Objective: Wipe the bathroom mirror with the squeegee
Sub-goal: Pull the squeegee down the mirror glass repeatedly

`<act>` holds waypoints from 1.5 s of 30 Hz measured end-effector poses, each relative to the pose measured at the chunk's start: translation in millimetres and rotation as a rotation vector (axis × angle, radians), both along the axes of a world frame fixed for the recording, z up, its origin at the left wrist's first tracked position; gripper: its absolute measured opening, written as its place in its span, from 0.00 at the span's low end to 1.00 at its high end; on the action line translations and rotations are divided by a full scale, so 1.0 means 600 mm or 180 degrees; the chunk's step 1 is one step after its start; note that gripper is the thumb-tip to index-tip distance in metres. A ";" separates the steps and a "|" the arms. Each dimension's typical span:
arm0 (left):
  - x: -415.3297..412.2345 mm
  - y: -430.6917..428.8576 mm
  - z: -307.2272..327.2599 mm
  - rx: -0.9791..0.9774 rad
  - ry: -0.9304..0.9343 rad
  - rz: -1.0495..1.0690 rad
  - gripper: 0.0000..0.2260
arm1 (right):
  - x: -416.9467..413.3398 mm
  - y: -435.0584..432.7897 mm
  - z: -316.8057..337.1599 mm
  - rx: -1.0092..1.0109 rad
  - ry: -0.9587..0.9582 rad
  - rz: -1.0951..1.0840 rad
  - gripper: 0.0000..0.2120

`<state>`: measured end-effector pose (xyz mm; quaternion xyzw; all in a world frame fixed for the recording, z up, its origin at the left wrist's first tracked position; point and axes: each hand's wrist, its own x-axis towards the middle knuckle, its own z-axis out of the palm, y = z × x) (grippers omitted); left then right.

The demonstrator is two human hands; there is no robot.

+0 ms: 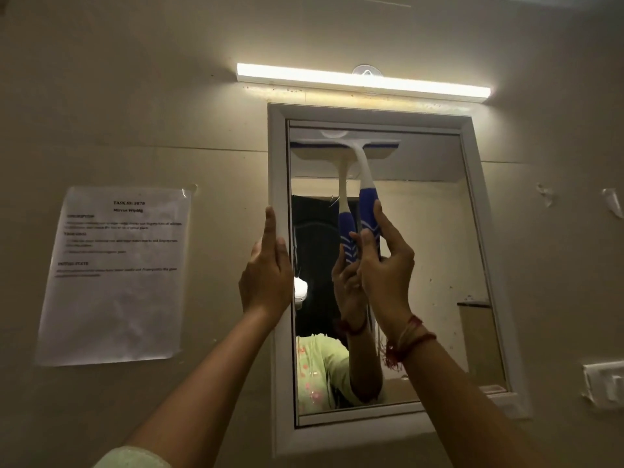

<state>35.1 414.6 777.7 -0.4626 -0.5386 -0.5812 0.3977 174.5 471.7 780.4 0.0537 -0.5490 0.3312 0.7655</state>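
Mirror glass [422, 265] is filling the centre of the frame, sitting inside a white surround on the beige wall and carrying a few dark specks toward its right side. It is probably slick and fragile, so pressure should be staying even rather than hard. Above it a light bar [363, 81] is glowing, and at the left of the frame a printed sheet [114, 275] is hanging taped to the wall. The squeegee [368, 201] is standing upright against the upper centre of the glass, its wide white head lying near the top edge, its white neck running down into a blue handle with pale chevron ridges. It is looking light and stiff, likely with a soft blade edge, and the ribbed blue handle is offering the sure place to hold. The right hand [385, 265] is clamping that handle low down, fingers and thumb wrapped around it. The left hand [266, 275] is holding nothing, its straight fingers resting against the left surround, apart from the right.
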 end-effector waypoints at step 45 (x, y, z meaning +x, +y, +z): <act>0.004 0.009 -0.037 0.0021 -0.0858 0.0296 0.22 | 0.017 -0.005 -0.129 -0.0334 -0.0329 0.0804 0.18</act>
